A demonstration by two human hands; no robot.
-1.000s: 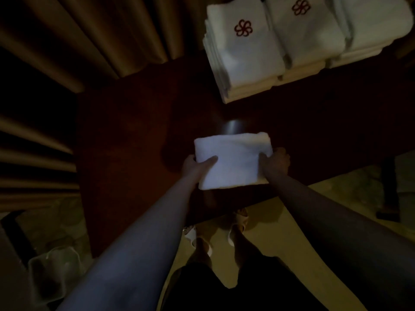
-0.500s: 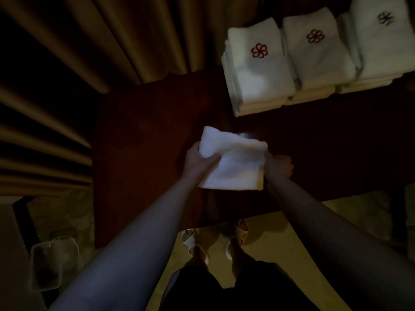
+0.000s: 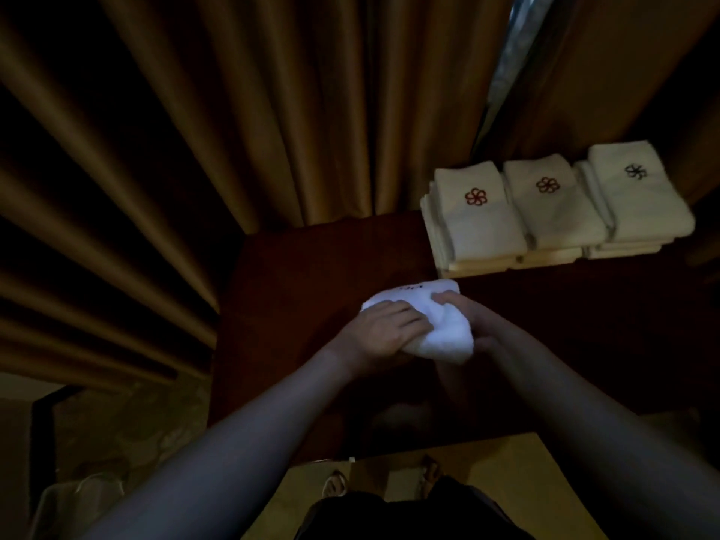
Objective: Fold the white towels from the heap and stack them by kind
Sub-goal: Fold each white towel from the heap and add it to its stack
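A small folded white towel (image 3: 440, 329) is held just above the dark wooden table (image 3: 296, 290), with dark stitching showing on its far edge. My left hand (image 3: 383, 329) lies over its left part, fingers spread across the top. My right hand (image 3: 473, 317) grips its right side, fingers curled over the top. At the table's back right stand three stacks of folded white towels: a left stack (image 3: 477, 220) and a middle stack (image 3: 553, 208) with red flower emblems, and a right stack (image 3: 639, 196) with a dark emblem.
Brown curtains (image 3: 233, 111) hang behind and to the left of the table. A clear plastic bin (image 3: 78, 504) sits on the floor at lower left. My feet (image 3: 335, 483) stand at the table's near edge.
The towel has been folded smaller and turned, and both hands have closed in over it. The camera has tilted up, so the stacks sit lower in view.
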